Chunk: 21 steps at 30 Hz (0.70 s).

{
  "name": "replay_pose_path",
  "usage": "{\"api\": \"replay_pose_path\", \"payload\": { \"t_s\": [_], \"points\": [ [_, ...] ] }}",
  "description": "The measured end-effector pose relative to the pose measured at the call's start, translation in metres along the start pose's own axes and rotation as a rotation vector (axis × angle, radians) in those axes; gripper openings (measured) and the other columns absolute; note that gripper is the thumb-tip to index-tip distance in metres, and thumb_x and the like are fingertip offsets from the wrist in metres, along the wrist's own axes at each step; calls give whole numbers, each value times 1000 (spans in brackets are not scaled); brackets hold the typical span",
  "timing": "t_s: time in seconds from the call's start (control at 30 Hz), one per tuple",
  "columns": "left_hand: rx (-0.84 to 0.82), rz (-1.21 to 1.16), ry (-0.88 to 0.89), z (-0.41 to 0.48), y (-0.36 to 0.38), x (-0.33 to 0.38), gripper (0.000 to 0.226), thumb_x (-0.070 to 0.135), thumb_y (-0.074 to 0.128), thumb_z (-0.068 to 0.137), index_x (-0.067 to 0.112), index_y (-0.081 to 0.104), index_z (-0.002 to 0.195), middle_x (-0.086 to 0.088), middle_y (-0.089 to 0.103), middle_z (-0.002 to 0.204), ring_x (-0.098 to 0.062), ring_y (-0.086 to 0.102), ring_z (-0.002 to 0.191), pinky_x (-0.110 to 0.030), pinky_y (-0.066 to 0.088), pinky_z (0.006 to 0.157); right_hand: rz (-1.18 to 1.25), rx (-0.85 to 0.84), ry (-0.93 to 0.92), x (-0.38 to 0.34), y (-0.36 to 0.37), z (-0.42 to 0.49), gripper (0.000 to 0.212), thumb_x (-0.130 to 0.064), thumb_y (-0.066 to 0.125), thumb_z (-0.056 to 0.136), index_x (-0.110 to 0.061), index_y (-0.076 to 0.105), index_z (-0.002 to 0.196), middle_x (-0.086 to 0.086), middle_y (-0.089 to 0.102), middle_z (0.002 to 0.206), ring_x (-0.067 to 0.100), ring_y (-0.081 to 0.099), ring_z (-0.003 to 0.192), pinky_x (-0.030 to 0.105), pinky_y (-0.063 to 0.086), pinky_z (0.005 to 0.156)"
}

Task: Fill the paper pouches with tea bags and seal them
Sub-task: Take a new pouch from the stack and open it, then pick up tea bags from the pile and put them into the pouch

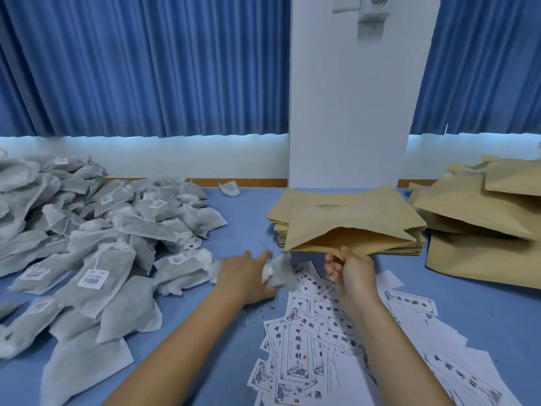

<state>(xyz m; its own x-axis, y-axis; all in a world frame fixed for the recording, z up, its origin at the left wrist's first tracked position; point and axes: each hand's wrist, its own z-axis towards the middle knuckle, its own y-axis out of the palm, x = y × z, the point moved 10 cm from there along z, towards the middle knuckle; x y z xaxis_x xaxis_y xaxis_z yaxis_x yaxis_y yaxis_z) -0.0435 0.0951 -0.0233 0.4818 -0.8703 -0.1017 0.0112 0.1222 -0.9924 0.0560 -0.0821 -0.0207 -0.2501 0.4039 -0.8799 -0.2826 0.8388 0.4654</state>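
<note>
Item: tea bag (278,275), gripped in left hand (246,276), just left of open paper pouch (351,224) at middle of counter (243,224), mouth facing near edge, lower lip pinched by right hand (351,271).

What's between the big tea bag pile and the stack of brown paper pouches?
In the head view, mostly bare blue table, with the left hand gripping one white tea bag at the near end.
</note>
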Motion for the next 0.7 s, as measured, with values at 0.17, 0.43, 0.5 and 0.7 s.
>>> {"api": "replay_pose_path", "payload": {
  "t_s": [0.17, 0.43, 0.5, 0.7],
  "points": [
    [-158, -74, -33, -17, 8, 4, 46, 63, 51, 84, 42, 46, 125, -4, 36, 123, -30, 40, 117, -46, 44, 92, 30, -43, -55, -7, 3, -3, 30, -10, 39, 102, -7, 53, 75, 2, 61, 55, 8, 42, 38, 22, 32, 43],
    [422, -528, 98, -66, -43, 21, 33, 30, 58, 82, 26, 53, 114, 1, 47, 110, -21, 47, 103, -37, 46, 75, 71, -32, -78, -9, 1, -6, 25, -7, 40, 101, -7, 55, 81, 3, 64, 60, 8, 44, 39, 20, 36, 41],
    [553, -1171, 26, -76, -60, -5, 19, 18, 58, 82, 20, 57, 100, -3, 60, 97, -19, 59, 86, -33, 51, 71, 88, -9, -86, -10, -2, -7, 27, -7, 38, 102, -6, 55, 80, 8, 62, 66, 8, 43, 39, 21, 34, 40],
    [-371, -2203, 11, -70, -43, 56, 26, 25, 58, 78, 7, 71, 92, -10, 69, 90, -18, 67, 81, -28, 52, 78, -123, 1, -86, -8, 2, -15, 32, -13, 51, 96, 0, 56, 67, 0, 59, 46, 12, 46, 39, 20, 36, 44]
  ]
}}
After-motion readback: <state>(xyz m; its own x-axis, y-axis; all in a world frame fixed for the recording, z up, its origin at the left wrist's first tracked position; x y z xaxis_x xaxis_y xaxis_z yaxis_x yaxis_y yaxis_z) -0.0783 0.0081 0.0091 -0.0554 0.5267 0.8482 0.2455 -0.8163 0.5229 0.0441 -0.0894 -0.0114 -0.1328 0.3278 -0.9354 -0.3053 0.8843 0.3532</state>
